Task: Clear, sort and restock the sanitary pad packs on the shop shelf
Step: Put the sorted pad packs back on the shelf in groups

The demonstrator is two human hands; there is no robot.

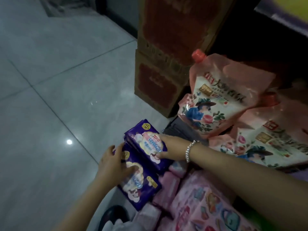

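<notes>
Both forearms are seen bare, no sleeves in view. A silver beaded bracelet (190,150) is worn on the right wrist, just behind the right hand (170,147). Nothing is worn on the left hand (113,162) or its wrist. Fingernails are too blurred to be judged.

It is dim where I work, with a cool grey cast over the tiled floor (50,97). One small white glare spot (69,142) shines on a tile, so a light hangs somewhere above me. The whole view is soft (print on the purple packs (146,147) smears), and the top right corner (290,7) streaks into blur. The cartons (166,55) lean, bent by the wide lens. My forearms look stretched near the bottom edge.
</notes>
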